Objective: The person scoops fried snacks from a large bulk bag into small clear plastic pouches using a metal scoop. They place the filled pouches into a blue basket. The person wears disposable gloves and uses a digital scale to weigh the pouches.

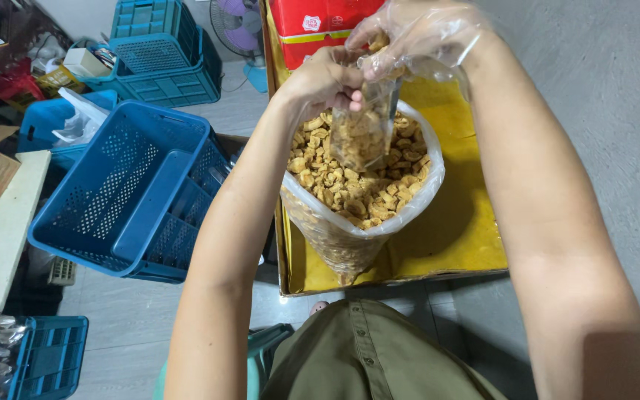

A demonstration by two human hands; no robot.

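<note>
- Hands meet above a big clear bag of snacks (364, 181), which stands open in a shallow yellow-lined cardboard tray (453, 230) on the floor, its rim rolled down so the golden pieces are easy to reach.
- Left hand (322, 80), bare, is pinched shut on the mouth of a small clear pouch (361, 133), holding it upright and open; the pouch hangs directly over the big bag, so anything spilled would drop back in.
- Right hand (409, 37) wears a thin plastic glove and is cupped, fingers drawn together over the pouch mouth; it seems to hold a few pieces, though the crinkled glove hides how many.
- The pouch already shows a good fill of the same pieces.
- Red carton (320, 26) sits at the tray's far end.
- Blue plastic crates (124, 189) lie tilted to the person's left, more are stacked beyond, and a small fan (240, 30) stands behind them.
</note>
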